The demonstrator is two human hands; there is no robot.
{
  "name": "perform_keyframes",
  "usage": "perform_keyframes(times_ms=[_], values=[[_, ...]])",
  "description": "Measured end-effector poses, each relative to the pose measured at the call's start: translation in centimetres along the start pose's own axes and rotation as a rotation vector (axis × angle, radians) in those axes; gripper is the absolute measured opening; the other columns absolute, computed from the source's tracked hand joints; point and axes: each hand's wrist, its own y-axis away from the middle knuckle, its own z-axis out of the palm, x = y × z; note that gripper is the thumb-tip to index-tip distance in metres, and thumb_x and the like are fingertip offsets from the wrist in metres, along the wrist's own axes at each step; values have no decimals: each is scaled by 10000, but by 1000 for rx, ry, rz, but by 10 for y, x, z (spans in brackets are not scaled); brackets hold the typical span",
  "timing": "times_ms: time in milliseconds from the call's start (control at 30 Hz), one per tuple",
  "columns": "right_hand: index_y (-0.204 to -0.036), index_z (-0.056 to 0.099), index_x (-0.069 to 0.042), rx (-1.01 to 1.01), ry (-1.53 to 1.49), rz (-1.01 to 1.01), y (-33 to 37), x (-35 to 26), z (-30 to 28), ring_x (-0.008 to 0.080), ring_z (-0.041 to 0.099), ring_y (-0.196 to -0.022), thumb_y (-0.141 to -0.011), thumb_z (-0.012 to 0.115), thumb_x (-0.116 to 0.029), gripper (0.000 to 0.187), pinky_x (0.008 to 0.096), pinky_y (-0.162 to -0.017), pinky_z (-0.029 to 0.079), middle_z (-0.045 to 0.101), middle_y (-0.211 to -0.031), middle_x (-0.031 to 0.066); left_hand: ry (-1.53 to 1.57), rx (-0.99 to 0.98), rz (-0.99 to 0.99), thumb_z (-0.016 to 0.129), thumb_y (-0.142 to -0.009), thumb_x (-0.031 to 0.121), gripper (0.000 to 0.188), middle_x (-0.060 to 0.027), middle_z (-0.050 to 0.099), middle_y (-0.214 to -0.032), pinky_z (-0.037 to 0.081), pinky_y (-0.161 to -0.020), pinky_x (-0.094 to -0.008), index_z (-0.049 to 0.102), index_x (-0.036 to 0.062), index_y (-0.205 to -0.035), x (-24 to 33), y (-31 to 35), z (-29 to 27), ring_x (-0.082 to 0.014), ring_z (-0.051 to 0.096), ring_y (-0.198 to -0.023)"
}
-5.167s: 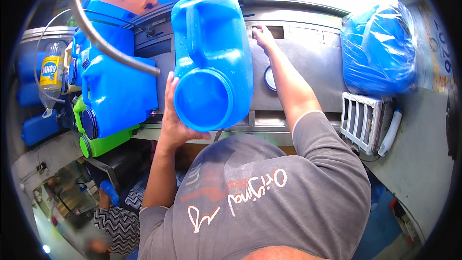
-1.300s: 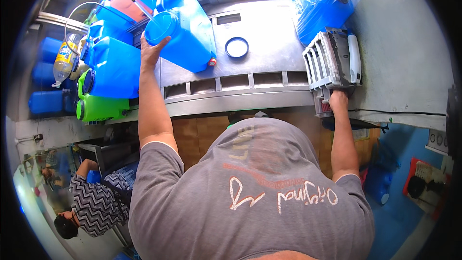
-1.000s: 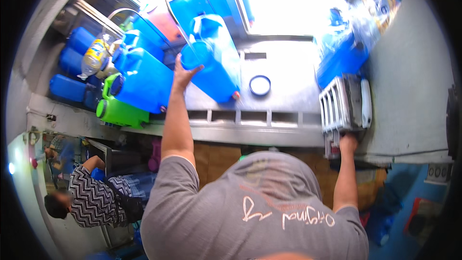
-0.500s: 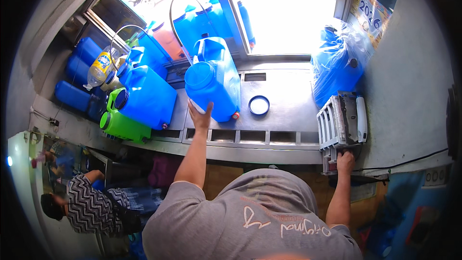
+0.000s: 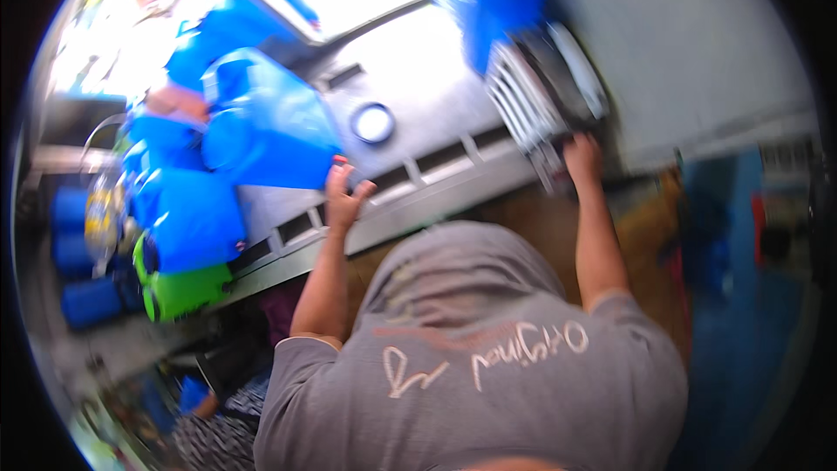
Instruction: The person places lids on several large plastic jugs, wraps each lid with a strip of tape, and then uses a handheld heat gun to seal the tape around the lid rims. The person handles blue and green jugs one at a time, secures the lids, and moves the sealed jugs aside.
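My left hand (image 5: 345, 196) is open, its fingers apart, at the near right corner of a large blue water jug (image 5: 261, 126). Blur hides whether the fingertips touch the jug. My right hand (image 5: 581, 160) is curled closed at the lower front of a pale, slatted, box-like unit (image 5: 526, 92) on the counter's right side. What those fingers grip is hidden. Between the jug and the slatted unit, a round dark-rimmed cap (image 5: 373, 124) lies on the metal counter (image 5: 427, 78).
More blue jugs (image 5: 187, 218) and a green jug (image 5: 192, 290) stand at left, beside a clear bottle with a yellow label (image 5: 103, 218). A plastic-wrapped blue jug (image 5: 506, 0) stands behind the slatted unit. Another person's patterned clothing (image 5: 218, 432) shows at lower left.
The whole view has turned and blurred. My left hand has shifted from the jug's front to its right corner. My right hand is still at the slatted unit.
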Motion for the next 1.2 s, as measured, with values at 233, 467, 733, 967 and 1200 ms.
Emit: perform_keyframes(times_ms=[233,467,733,967,1200], values=[[-1055,718,-49,-1,-433,357,-6,-8,-30,391,687,-856,-921,632,-207,225,428,-751,535,721,-952,194,159,-189,-32,808,-866,332,587,-139,582,-1393,448,-1042,-386,599,84,-1355,68,-22,13,-254,571,-1260],[-1057,738,-87,-104,-300,433,3,-25,-43,377,699,-943,-894,653,-222,229,423,-809,547,735,-995,172,153,-408,167,818,-846,338,578,-142,669,-1275,478,-1009,-383,624,109,-1340,170,-60,42,-264,627,-1190],[-1072,735,-66,-32,-422,388,5,-17,-37,280,717,-873,-872,721,-203,242,366,-789,540,749,-951,144,149,-600,239,779,-882,332,567,-116,653,-1325,450,-1065,-410,600,113,-1373,230,-75,55,-250,602,-1253],[-1010,719,-61,-87,-290,445,9,-24,-38,288,712,-865,-840,768,-237,249,385,-775,543,747,-947,121,166,-599,260,808,-834,390,625,-187,676,-1246,479,-1008,-404,623,106,-1359,234,-78,67,-279,617,-1220],[-933,707,-69,-14,-165,397,6,-38,-36,331,708,-883,-818,804,-311,284,417,-758,544,744,-910,119,142,-648,198,794,-869,341,581,-105,655,-1330,476,-1038,-417,610,106,-1367,237,-76,64,-243,611,-1237]])
